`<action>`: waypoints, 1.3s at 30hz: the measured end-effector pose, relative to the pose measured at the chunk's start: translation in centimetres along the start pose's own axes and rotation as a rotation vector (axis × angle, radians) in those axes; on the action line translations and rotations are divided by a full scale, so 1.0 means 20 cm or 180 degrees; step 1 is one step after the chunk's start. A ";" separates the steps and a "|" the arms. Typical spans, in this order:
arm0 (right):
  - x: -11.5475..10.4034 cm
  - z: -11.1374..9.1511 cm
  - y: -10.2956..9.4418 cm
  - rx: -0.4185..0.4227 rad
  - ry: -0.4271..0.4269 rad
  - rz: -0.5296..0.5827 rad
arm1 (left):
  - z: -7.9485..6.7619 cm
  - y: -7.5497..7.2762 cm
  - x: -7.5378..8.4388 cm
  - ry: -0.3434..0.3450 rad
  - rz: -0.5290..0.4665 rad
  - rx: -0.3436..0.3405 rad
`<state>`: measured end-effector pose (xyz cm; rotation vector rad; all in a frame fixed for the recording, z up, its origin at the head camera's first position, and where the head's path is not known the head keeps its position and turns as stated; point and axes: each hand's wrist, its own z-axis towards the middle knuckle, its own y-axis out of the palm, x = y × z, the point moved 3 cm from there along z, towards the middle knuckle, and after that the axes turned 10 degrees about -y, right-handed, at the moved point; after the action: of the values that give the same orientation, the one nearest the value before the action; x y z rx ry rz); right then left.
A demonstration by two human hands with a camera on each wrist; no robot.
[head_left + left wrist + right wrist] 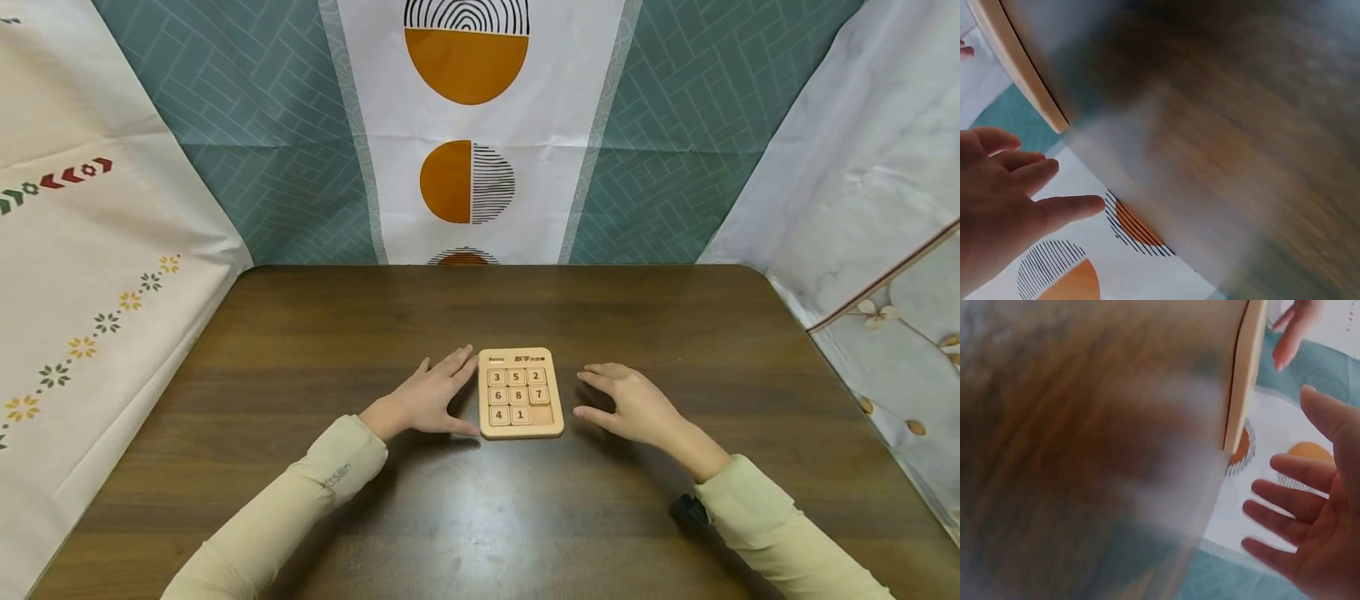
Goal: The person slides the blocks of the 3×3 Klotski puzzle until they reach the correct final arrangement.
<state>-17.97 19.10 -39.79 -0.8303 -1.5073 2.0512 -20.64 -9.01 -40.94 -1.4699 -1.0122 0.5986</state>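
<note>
A wooden sliding number puzzle [520, 362] lies flat on the table in the head view. Its tiles read 3 5 2, then 6 8 7, then 4 1, with the bottom right slot vacant; the 7 tile looks slightly raised. My left hand [431, 396] is spread at the puzzle's left edge, fingertips very close to it; contact is hard to tell. On the other side my right hand [630, 404] hovers a little apart from the right edge, fingers loosely extended. Both wrist views show the puzzle's edge [1019, 69] side-on, near the left hand [1004, 200] and the right hand [1316, 506].
The dark wooden table [337, 317] carries the puzzle near its middle. A patterned cloth [300, 150] hangs behind the far edge, with light cloths at left and right. A small black object [688, 510] shows beneath the right cuff.
</note>
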 end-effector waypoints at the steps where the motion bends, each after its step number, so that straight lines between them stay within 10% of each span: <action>1: -0.01 0.01 0.01 -0.0028 -0.0051 0.0038 | 0.01 0.00 0.01 0.0006 0.0006 -0.0046; 16: -0.11 0.07 0.10 -0.0506 -0.0973 0.0220 | 0.08 0.04 0.07 -0.0014 0.0121 -0.0357; 39: -0.20 0.05 0.11 -0.0653 -0.1109 0.0062 | 0.09 0.03 0.09 -0.0094 0.0143 -0.0437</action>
<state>-15.96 15.05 -40.93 -0.5799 -1.9284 2.1643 -21.11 -6.50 -41.53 -1.6121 -1.0631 0.5941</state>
